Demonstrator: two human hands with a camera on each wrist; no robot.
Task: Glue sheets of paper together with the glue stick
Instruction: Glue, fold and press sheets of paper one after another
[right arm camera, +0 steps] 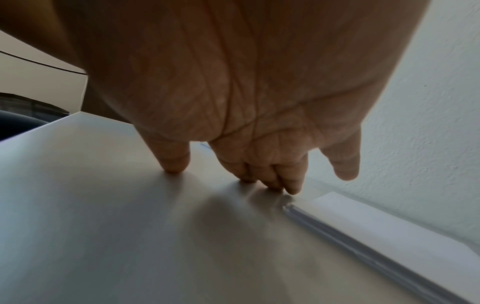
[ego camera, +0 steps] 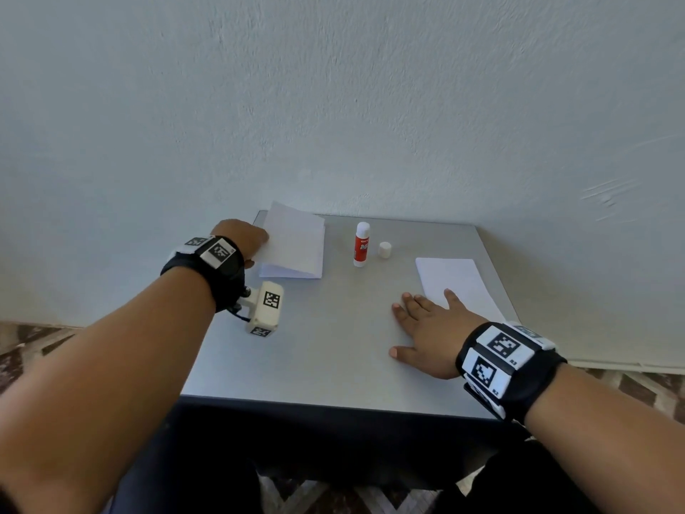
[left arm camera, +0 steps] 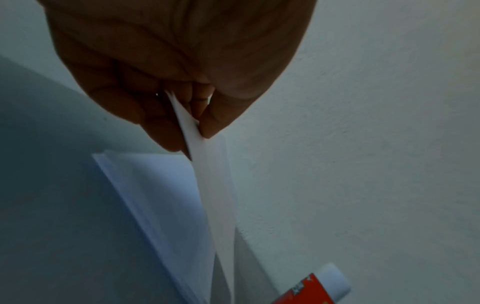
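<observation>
On the grey counter (ego camera: 296, 346), seen from the head camera, the left hand (ego camera: 239, 239) sits at about ten o'clock, its fingers (left arm camera: 166, 131) and thumb pinching the near-left edge of the top sheet (ego camera: 293, 235), which is raised off the paper stack (ego camera: 289, 270) lying beneath it. The glue stick (ego camera: 361, 244), red-labelled and uncapped, stands upright near twelve o'clock, just right of the stack and apart from it, with its white cap (ego camera: 384, 250) on the counter just beside it toward three o'clock. A second pile of sheets (ego camera: 457, 283) lies at about two o'clock. The right hand (ego camera: 426, 328) rests at three o'clock with fingers spread and straight, fingertips (right arm camera: 293, 188) on the counter at that pile's near-left corner, holding nothing.
</observation>
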